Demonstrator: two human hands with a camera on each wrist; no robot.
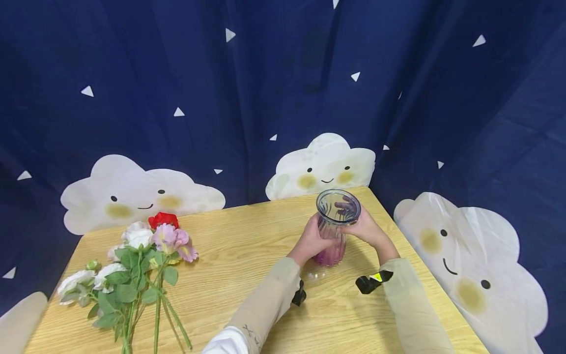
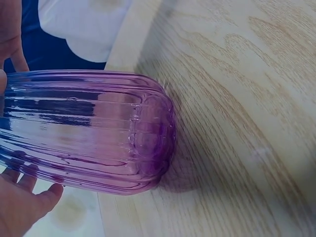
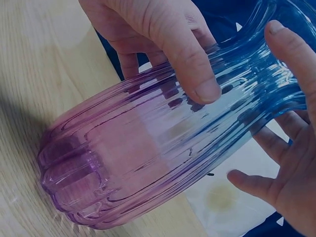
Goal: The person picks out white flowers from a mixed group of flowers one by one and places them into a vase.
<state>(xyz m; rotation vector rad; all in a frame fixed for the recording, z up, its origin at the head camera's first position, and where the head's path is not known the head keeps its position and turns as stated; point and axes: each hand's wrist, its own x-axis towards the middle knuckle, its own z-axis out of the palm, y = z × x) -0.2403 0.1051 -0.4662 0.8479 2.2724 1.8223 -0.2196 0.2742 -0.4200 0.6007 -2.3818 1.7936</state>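
A ribbed glass vase point(image 1: 330, 246), purple toward its base and blue toward its flared rim, stands upright between both hands at the far right of the table. My left hand point(image 1: 313, 241) grips the body from the left, its thumb across the near side. Higher up, my right hand point(image 1: 366, 227) holds the vase near the neck, thumb in front and fingers behind, showing through the glass. The right wrist view shows the left thumb point(image 3: 205, 89) pressed on the ribs. In the left wrist view the vase's purple base point(image 2: 153, 138) is right at the tabletop.
At the left of the wooden table point(image 1: 239, 246) lies a bunch of artificial flowers point(image 1: 132, 280), with white, red and light purple blooms on long green stems. A dark blue curtain point(image 1: 283, 88) with white clouds and triangles hangs behind and along the right edge.
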